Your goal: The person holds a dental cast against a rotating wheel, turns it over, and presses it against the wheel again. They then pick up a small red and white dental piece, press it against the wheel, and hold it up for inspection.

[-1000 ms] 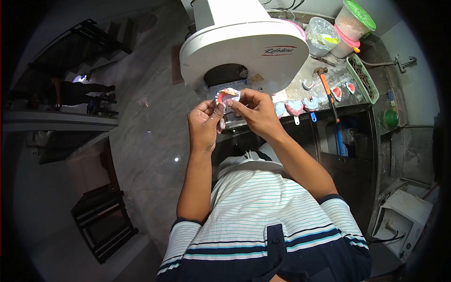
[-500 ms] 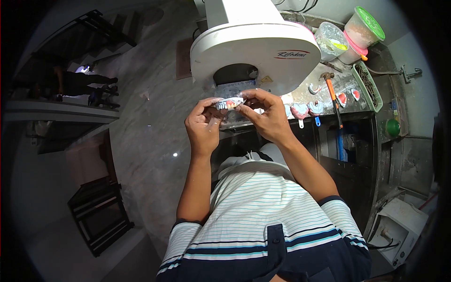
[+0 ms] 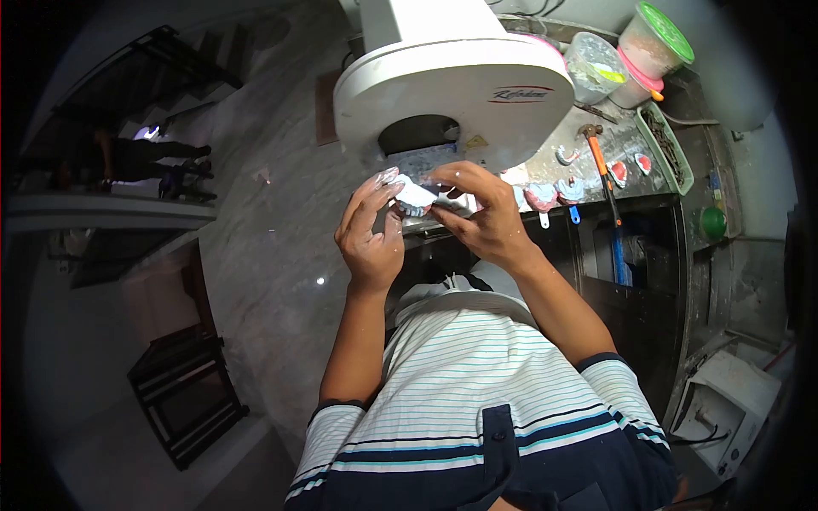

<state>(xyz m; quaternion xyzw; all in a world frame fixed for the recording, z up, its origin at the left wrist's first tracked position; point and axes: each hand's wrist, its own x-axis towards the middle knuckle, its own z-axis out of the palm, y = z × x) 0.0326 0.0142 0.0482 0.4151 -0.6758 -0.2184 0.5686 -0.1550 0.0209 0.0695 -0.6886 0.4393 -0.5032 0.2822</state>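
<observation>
In front of the white machine, a dental cast point(image 3: 417, 194) is held up between my two hands, its white plaster base facing up and its grey teeth toward the lower edge. My left hand point(image 3: 370, 230) grips the left end, fingers over the top and thumb below, with white dust on the fingertips. At the right end, my right hand point(image 3: 481, 209) has its curled fingers and thumb on the edge of the cast. The machine, marked Refodent point(image 3: 460, 94), has a dark round opening just beyond the cast.
On the bench to the right lie a hammer point(image 3: 601, 166), impression trays point(image 3: 540, 198), red-and-white dental pieces point(image 3: 618, 174) and a green tray of metal tools point(image 3: 664, 149). Plastic tubs point(image 3: 594, 68) stand behind. A person point(image 3: 153, 152) is far off at the left.
The dental cast has been tilted over: its coloured teeth faced me before, and now its white base shows. My fingers have shifted around it. My view has moved slightly.
</observation>
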